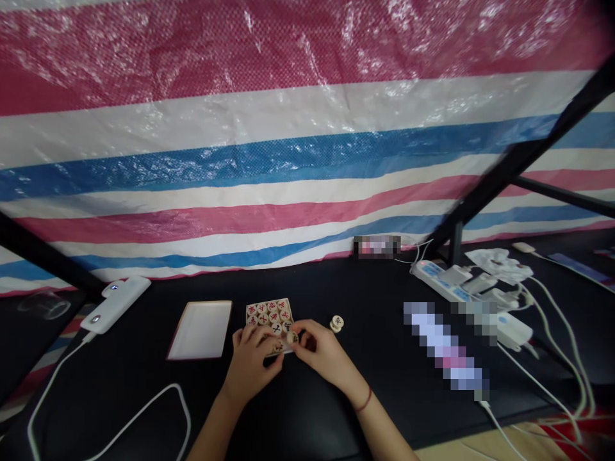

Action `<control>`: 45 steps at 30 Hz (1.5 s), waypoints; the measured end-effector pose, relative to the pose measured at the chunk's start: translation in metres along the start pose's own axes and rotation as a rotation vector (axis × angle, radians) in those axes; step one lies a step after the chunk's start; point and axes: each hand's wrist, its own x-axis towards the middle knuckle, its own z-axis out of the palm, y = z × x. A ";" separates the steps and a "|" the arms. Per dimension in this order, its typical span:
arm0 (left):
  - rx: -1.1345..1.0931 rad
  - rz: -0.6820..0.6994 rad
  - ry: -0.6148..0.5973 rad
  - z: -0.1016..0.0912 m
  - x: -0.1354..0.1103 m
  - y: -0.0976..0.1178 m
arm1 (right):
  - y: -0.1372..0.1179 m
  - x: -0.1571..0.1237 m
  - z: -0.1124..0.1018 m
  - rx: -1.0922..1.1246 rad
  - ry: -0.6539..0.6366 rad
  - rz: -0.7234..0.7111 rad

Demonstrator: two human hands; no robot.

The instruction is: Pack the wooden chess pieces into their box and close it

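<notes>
A small open box [290, 306] sits on the black table, holding rows of round wooden Chinese chess pieces [273, 306] marked with red and black characters. My left hand [250, 358] lies over the box's near left part, fingers stretched and apart across the pieces, thumb near the front edge. It hides part of the box. At the near right corner, my right hand [321, 355] pinches one chess piece [292, 337] between thumb and fingers. Two more pieces [337, 323] lie stacked or overlapping on the table, right of my right hand.
A box lid [202, 330] lies inside up on the left. Farther left is a white power bank [118, 304] with a cable. A power strip [442, 282] with chargers and cables stands right, beside a blurred-out device [444, 346]. A striped sheet [240, 192] hangs behind.
</notes>
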 end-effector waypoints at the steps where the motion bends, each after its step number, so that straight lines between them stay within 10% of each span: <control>1: -0.001 -0.008 0.009 0.000 0.000 -0.001 | -0.004 0.000 0.002 -0.052 -0.001 -0.002; 18: -0.017 -0.023 -0.003 0.000 -0.002 -0.005 | -0.020 -0.004 0.020 -0.397 -0.077 -0.045; 27: -0.049 -0.014 -0.010 -0.002 -0.002 -0.001 | 0.020 -0.001 -0.034 -0.568 0.346 0.040; 31: -0.041 -0.010 0.003 -0.001 -0.002 -0.002 | 0.048 -0.004 -0.049 -0.665 0.298 0.114; 45: -0.019 0.056 0.049 0.007 0.008 0.011 | 0.027 -0.006 -0.024 0.025 0.201 0.110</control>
